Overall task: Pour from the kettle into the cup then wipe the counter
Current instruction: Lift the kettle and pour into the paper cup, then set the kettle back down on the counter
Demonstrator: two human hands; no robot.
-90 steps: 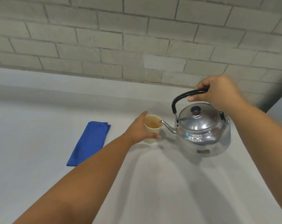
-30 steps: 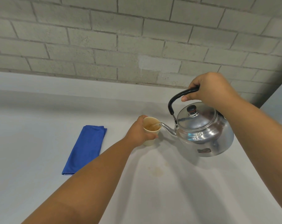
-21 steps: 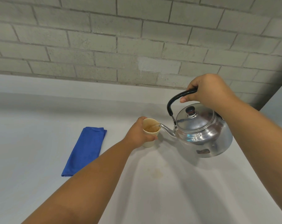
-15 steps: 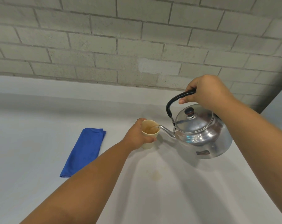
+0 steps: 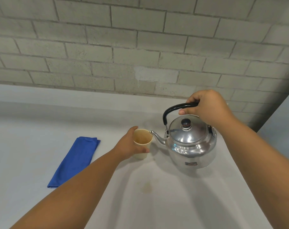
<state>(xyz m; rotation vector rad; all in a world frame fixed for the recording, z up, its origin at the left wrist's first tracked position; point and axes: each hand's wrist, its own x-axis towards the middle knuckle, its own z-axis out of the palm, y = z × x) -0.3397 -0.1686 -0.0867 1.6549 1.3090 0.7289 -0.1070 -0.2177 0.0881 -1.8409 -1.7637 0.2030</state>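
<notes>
A shiny metal kettle [image 5: 190,146] with a black handle sits nearly level just right of centre on the grey counter [image 5: 157,204]. My right hand [image 5: 205,108] grips its handle from above. The spout tip sits at the rim of a small tan paper cup [image 5: 143,142] that stands on the counter. My left hand [image 5: 128,146] wraps around the cup's left side. No stream runs from the spout. A folded blue cloth [image 5: 76,161] lies flat to the left of the cup.
A faint brownish stain [image 5: 147,187] marks the counter in front of the cup. A grey block wall [image 5: 140,47] rises behind the counter. A darker recess [image 5: 272,113] borders the counter's right end.
The kettle was tilted with its spout over the cup half a second ago. It has tipped back to nearly level, and the spout has drawn back to the rim. The left hand still holds the cup.
</notes>
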